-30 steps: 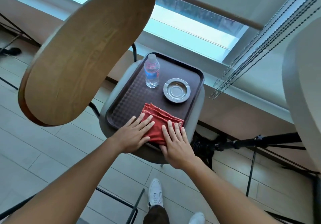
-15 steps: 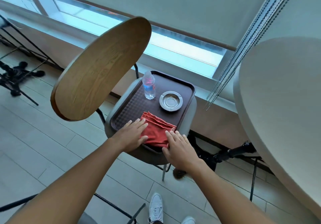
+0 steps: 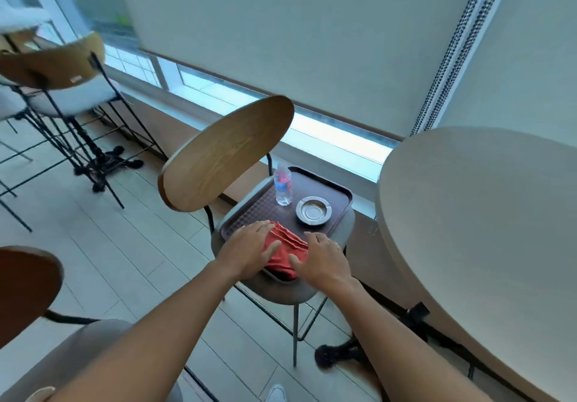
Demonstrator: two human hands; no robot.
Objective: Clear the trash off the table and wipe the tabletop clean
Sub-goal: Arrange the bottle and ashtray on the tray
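Textured brown tray (image 3: 249, 214), folded red cloth (image 3: 285, 250)

So around us we've got a stool (image 3: 282, 289) with a grey padded seat and a curved wooden backrest (image 3: 224, 158), on thin black metal legs. Past it runs a long low window (image 3: 324, 130) with a pale roller blind (image 3: 281, 36) pulled most of the way down, and 2 beaded pull chains (image 3: 452, 49) hanging at the blind's right edge. Off to the far left there's another stool (image 3: 59, 89) of the same kind, a bit blurred. A 3rd wooden backrest (image 3: 25, 289) pokes in at the lower left, with a grey seat below it. The floor (image 3: 103, 245) is pale long tiles, and we can see a white shoe (image 3: 276, 394) at the bottom edge.
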